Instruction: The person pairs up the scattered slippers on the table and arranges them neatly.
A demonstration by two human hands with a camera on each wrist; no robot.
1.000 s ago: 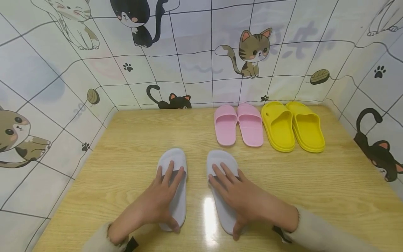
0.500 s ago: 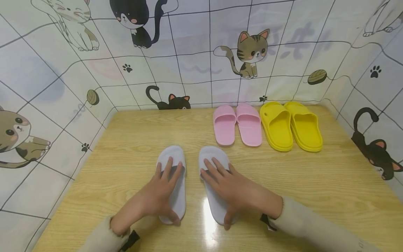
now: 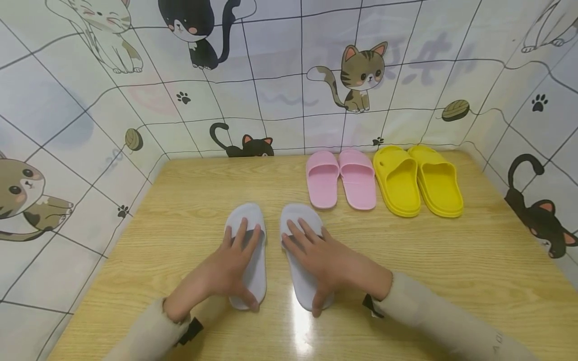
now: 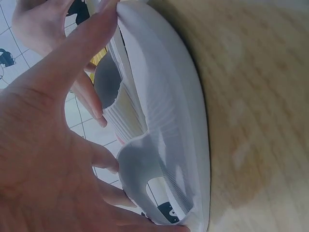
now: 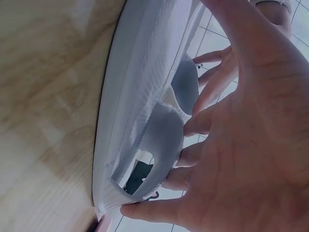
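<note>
Two white slide slippers with grey inside the straps lie side by side on the wooden tabletop. My left hand (image 3: 229,268) spreads over the left slipper (image 3: 257,273), its fingers resting on the strap and its thumb at the heel. In the same way my right hand (image 3: 321,256) spans the right slipper (image 3: 300,275), fingers on the strap, thumb at the heel end. In the left wrist view the strap (image 4: 137,159) stands up beside the straight fingers (image 4: 108,193). The right wrist view has the fingertips along the other strap (image 5: 166,128).
Pink slippers (image 3: 323,193) stand as a pair at the back of the wooden tabletop (image 3: 194,190). Just right of them is a pair of yellow slippers (image 3: 401,193). Behind and at both sides rises a white wall covering (image 3: 280,110) with grid lines and cartoon cats.
Both white slippers have slid forward under my hands, away from me. The right one has also shifted left, narrowing the gap between them. The pink and yellow pairs stay put.
</note>
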